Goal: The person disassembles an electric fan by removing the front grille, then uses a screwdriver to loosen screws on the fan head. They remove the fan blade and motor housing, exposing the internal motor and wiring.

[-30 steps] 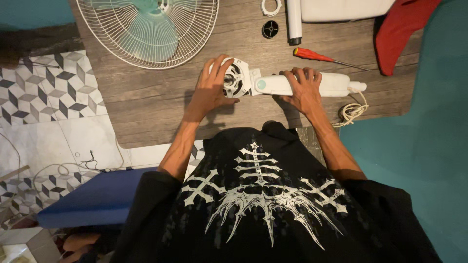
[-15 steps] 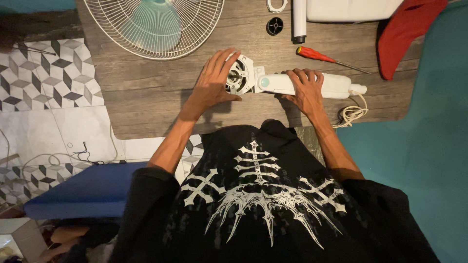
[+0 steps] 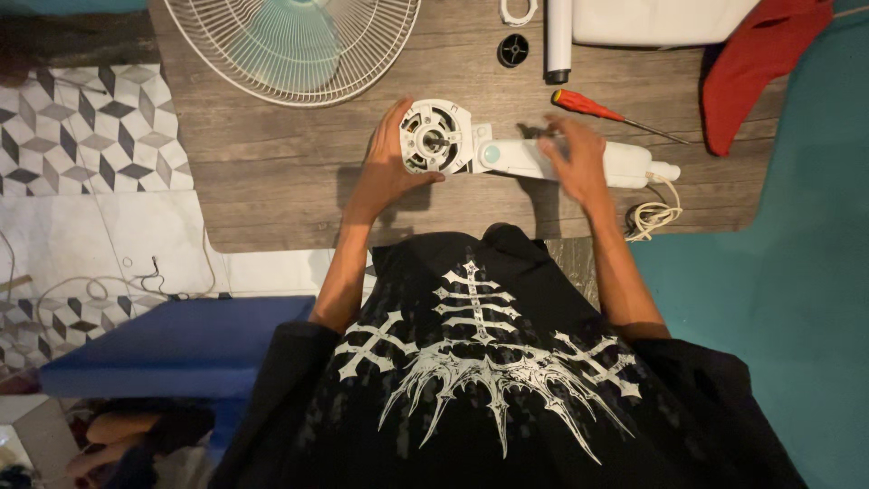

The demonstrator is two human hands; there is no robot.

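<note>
A white fan motor head (image 3: 434, 138) lies on the wooden table (image 3: 272, 181), joined to a white neck housing (image 3: 625, 161) with a pale green button. My left hand (image 3: 387, 167) grips the left and lower rim of the motor head, turning its round open face up. My right hand (image 3: 574, 156) hovers just over the neck housing, blurred, fingers spread and holding nothing. A coiled white cord (image 3: 654, 215) trails from the housing's right end.
A white fan grille with teal blades (image 3: 290, 45) lies at the table's back left. A red-handled screwdriver (image 3: 597, 110), a white tube (image 3: 558, 36), a black cap (image 3: 512, 50), a white ring (image 3: 519, 11) and a red object (image 3: 756, 63) lie behind. A blue cushion (image 3: 172, 344) sits lower left.
My left hand slid from covering the motor face to its rim, exposing the face. My right hand let go of the neck housing and lifted off it.
</note>
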